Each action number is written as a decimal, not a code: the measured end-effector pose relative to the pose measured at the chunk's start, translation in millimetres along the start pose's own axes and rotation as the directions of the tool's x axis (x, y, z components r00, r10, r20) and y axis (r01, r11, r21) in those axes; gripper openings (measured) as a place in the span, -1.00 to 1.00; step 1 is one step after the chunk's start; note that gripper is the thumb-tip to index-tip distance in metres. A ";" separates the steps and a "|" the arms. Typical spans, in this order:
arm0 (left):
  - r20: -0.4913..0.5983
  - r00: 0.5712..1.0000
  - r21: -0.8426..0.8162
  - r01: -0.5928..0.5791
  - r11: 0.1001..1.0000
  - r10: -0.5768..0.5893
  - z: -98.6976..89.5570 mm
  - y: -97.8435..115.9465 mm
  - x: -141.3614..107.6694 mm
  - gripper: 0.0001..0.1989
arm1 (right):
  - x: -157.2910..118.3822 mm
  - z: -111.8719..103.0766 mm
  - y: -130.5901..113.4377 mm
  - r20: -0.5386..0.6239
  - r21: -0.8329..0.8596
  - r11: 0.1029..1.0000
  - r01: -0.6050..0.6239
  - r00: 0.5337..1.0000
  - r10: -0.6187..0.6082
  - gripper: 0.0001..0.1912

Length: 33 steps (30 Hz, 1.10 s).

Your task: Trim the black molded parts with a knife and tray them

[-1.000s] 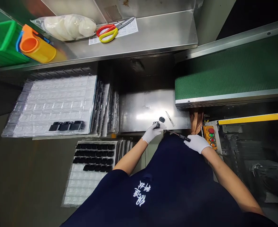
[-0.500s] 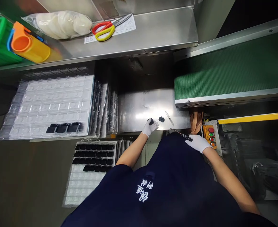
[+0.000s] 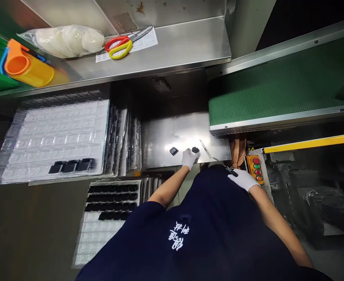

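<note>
On the steel worktop (image 3: 160,134), my gloved left hand (image 3: 189,158) reaches around a small black plastic part (image 3: 195,150), thumb and fingers apart at its near side. A second black plastic part (image 3: 173,151) lies loose to the left of that hand. Silver tweezers (image 3: 205,148) rest at an angle to the right. My gloved right hand (image 3: 243,179) is closed around the black handle of a thin screwdriver-like tool (image 3: 225,167), its slim metal shaft pointing up and left over the worktop's front edge.
Stacked clear blister trays (image 3: 57,136) stand on the left, a few black parts in the top one. A lower tray (image 3: 98,234) holds rows of black parts. A green conveyor (image 3: 277,93) and button box (image 3: 255,169) are right; scissors (image 3: 120,47) lie on the shelf above.
My left hand has let go of one black part, leaving it on the worktop, and has moved right to the other part. My right hand still holds the tool. The view has shifted slightly.
</note>
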<state>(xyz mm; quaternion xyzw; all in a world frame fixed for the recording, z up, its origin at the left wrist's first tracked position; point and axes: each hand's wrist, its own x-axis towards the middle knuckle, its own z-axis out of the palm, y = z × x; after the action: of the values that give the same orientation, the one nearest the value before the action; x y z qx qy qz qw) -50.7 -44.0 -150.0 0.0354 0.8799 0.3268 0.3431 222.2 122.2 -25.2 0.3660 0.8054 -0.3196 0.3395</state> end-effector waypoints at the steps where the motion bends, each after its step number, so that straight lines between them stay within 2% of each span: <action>1: -0.016 1.000 0.059 -0.017 0.998 0.018 5.0 7.2 0.4 -0.25 | 0.0 0.0 0.0 -0.002 -0.003 1.000 0.005 1.000 -0.005 -0.59; 4: -0.061 0.997 0.212 -0.036 0.977 0.050 15.1 26.5 0.8 -0.31 | -1.4 -0.7 -0.8 -0.012 -0.017 1.000 0.016 1.000 -0.016 -0.59; 7: -0.059 0.993 0.331 -0.077 0.941 0.102 15.3 40.8 -4.4 -0.40 | -4.3 -2.3 -2.3 -0.027 -0.035 0.999 0.004 1.000 -0.005 -0.58; 10: 0.034 0.981 0.416 -0.186 0.890 0.189 7.5 51.1 -15.7 -0.51 | -6.3 -4.9 -4.6 -0.051 -0.047 0.999 -0.022 0.999 0.019 -0.53; 14: 0.216 0.927 0.507 -0.375 0.776 0.307 -6.9 64.2 -31.5 -0.68 | -6.9 -11.6 -10.5 -0.062 -0.057 0.998 -0.005 0.998 0.001 -0.50; 18: 0.354 0.860 0.562 -0.509 0.652 0.366 -18.6 79.0 -39.9 -0.63 | -10.2 -20.7 -19.0 -0.027 -0.087 0.995 0.044 0.999 -0.046 -0.49; 22: 0.441 0.810 0.584 -0.587 0.561 0.388 -27.5 92.1 -45.4 -0.61 | -18.4 -28.5 -25.2 -0.032 -0.119 0.992 0.042 0.998 -0.046 -0.44; 30: 0.563 0.732 0.580 -0.681 0.447 0.384 -38.0 104.0 -61.5 -0.55 | -33.8 -39.3 -29.9 -0.024 -0.184 0.981 0.058 0.998 -0.064 -0.47; 33: 0.588 0.716 0.576 -0.698 0.427 0.377 -37.9 105.3 -67.2 -0.58 | -35.8 -41.8 -30.4 0.003 -0.188 0.979 0.078 0.997 -0.079 -0.51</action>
<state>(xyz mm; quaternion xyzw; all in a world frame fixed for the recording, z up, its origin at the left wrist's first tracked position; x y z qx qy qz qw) -40.3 -1.6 -27.0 0.5237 0.7867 0.0008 0.3269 202.5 124.7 34.4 0.3012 0.8464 -0.2546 0.3579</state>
